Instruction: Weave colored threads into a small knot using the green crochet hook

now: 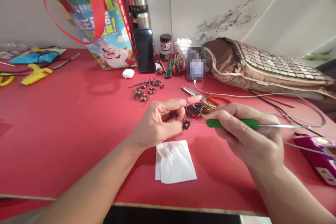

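Observation:
My left hand [162, 119] pinches a small dark crochet piece [186, 125] with orange bits between thumb and fingers. Yarn [186, 108] runs from the piece up over its stretched index finger. My right hand [249, 133] is closed round the green handle of a crochet hook [214, 123]. The hook's thin metal tip reaches left to the crochet piece; its other metal end sticks out to the right. Just behind the hands lies a loose tangle of multicoloured yarn [201, 109]. Finished-looking small crochet rounds [143, 97] lie in a curved string farther back.
A folded white tissue [176, 162] lies below my hands. Scissors [193, 92] with orange handles sit behind the yarn. Farther back stand a phone [144, 50], a jar [165, 46], a steel flask [138, 7] and a shopping bag [105, 24]. A white cable [262, 95] crosses the right side.

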Motion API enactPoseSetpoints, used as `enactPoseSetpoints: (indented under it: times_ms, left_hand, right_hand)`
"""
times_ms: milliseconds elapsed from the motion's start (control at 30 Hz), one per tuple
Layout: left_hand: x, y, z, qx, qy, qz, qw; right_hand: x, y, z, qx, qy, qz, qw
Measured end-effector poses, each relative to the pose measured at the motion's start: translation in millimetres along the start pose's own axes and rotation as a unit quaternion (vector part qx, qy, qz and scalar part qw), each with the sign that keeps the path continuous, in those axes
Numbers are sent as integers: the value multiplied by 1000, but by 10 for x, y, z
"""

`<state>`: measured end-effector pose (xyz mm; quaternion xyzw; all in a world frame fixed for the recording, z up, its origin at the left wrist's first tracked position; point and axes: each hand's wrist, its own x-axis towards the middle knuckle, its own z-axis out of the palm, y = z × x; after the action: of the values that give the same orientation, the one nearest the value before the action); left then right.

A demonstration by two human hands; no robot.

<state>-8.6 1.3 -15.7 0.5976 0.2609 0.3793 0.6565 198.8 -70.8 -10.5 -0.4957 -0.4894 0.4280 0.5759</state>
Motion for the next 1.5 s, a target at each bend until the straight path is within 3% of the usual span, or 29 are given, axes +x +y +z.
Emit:
enactPoseSetpoints:
  times_ms: [100, 467, 633, 733, 867, 1067, 1333, 1500]
  left_hand:
    - [-1, -33, -10, -34, -39, -15, 999]
    - [3, -73, -63, -81, -85, -15, 993]
    - [4, -103, 77, -124, -21, -47, 991]
    - [-4, -96, 152, -138, 35, -45, 989]
    - [-5, -45, 149, -113, 86, -25, 990]
    - [22, 22, 101, -89, 136, -40, 986]
    - [10, 64, 108, -118, 143, -119, 975]
    - [13, 109, 139, -195, 129, -164, 958]
  right_hand:
    - [76, -19, -32, 77, -36, 65, 994]
    - [183, -42, 11, 174, -63, 131, 974]
    - [128, 47, 87, 212, -94, 82, 969]
    - [113, 76, 153, 232, -67, 53, 969]
    - [140, 96, 214, 242, -25, 58, 968]
    - [179, 152, 224, 243, -22, 84, 966]
    - [168, 163, 238, 188, -19, 96, 977]
    - [172, 160, 238, 195, -21, 99, 976]
